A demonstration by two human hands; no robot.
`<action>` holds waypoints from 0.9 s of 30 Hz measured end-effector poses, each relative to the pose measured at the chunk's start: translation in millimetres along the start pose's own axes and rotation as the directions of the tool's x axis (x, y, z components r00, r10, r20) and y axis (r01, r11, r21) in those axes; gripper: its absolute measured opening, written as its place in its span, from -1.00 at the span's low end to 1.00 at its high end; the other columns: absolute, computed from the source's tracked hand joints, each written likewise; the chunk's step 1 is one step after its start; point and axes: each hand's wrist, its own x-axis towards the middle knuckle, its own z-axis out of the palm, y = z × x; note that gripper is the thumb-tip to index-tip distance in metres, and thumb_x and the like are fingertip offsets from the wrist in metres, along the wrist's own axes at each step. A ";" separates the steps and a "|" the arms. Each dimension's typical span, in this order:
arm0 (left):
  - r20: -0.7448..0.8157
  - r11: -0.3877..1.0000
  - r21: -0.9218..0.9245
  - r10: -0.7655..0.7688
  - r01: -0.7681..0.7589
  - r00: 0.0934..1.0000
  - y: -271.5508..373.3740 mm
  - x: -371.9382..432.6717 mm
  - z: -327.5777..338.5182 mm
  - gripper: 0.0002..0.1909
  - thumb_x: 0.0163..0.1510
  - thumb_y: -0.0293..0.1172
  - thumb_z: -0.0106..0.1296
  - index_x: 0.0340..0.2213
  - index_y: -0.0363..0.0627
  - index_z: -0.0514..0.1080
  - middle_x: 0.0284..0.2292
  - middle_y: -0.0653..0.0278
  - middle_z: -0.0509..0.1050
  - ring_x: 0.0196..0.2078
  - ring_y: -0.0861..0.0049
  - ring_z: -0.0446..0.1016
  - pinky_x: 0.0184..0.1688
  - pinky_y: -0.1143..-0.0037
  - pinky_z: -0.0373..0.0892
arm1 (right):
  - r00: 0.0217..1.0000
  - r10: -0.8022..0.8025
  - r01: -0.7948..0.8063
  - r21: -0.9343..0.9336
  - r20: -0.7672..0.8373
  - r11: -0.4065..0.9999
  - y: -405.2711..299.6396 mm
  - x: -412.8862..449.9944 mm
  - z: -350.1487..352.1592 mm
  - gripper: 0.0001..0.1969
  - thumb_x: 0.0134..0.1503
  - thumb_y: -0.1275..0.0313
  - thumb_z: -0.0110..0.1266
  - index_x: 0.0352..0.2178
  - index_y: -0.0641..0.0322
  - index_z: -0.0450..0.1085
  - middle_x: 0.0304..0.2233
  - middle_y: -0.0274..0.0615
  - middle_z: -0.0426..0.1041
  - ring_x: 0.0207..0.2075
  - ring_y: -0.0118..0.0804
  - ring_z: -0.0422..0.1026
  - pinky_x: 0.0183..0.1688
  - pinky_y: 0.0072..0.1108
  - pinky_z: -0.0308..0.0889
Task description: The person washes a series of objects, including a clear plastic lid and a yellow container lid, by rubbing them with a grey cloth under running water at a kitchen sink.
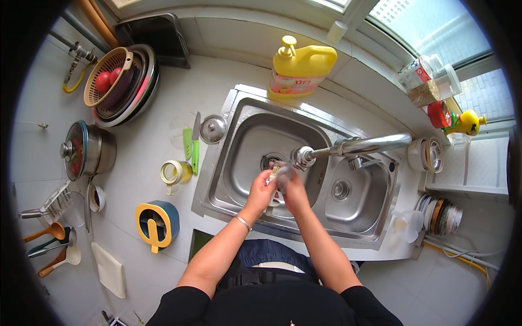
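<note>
Both my hands meet over the large basin of a stainless steel sink (pixel 240 134), just below the nozzle of a chrome faucet (pixel 367 142). My left hand (pixel 263 187), with a bracelet at its wrist, grips a small pale item (pixel 274 173) that I cannot make out. Close against it is my right hand (pixel 294 189), blurred, around a clear or grey shape; what it holds is unclear. Beneath the hands, near the basin's front wall, lies a white-rimmed thing (pixel 274 202), partly hidden. The drain (pixel 271 159) shows behind my fingers.
Behind the sink stands a yellow pump jug (pixel 301 67). To the left are a metal lid (pixel 213 128), a green-handled knife (pixel 195 150), a jar with yellow contents (pixel 173 172) and a blue-and-yellow container (pixel 159 226). Stacked plates (pixel 438 214) stand at the right.
</note>
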 end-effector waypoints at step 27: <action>0.265 0.992 0.117 0.013 -0.045 0.964 -0.9 17.0 -28.9 -0.69 0.04 -0.56 -0.14 -0.12 -0.24 0.24 -0.32 0.33 0.39 -0.40 0.69 0.39 -0.44 0.67 0.32 | 0.970 0.001 -0.047 -0.186 -0.243 0.981 5.9 18.3 -1.0 -0.80 0.04 0.47 -0.10 -0.29 0.34 0.33 -0.39 -0.17 0.43 -0.40 -0.37 0.41 -0.38 -0.60 0.31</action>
